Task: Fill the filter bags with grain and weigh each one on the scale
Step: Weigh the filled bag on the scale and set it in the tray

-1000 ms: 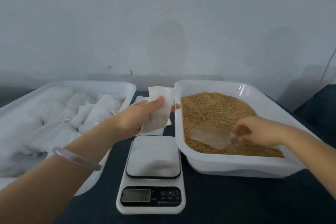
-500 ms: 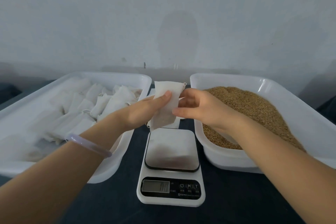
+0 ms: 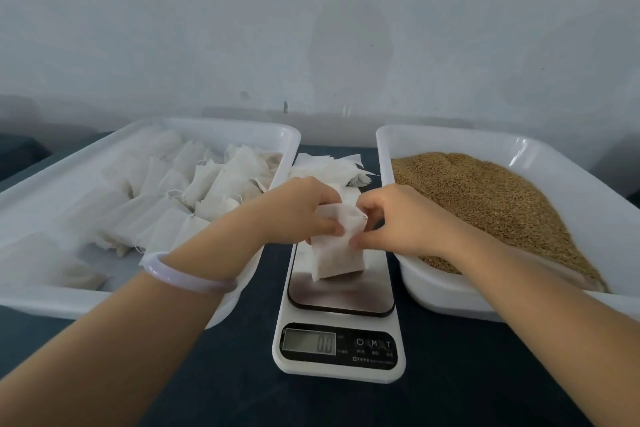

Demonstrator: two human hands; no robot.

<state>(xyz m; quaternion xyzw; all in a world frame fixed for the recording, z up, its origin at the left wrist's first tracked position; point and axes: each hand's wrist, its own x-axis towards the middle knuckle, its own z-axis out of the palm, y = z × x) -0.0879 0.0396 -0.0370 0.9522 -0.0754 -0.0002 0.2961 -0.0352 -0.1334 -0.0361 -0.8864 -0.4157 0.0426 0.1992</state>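
A white filter bag (image 3: 337, 255) hangs just over the steel plate of the white kitchen scale (image 3: 341, 302), its lower end at or near the plate. My left hand (image 3: 298, 210) pinches the bag's top from the left. My right hand (image 3: 391, 215) pinches the same top edge from the right. The scale's display (image 3: 309, 343) is lit, its digits blurred. Brown grain (image 3: 491, 198) fills the white tray (image 3: 446, 291) on the right.
A white tray (image 3: 86, 298) on the left holds several filled bags (image 3: 207, 184). A loose heap of flat empty bags (image 3: 329, 166) lies on the dark table (image 3: 467, 374) behind the scale, between the two trays. A grey wall stands behind.
My right hand left the scoop in the grain and came over to the bag. Both hands brought the bag down from in front of the trays to the scale plate.
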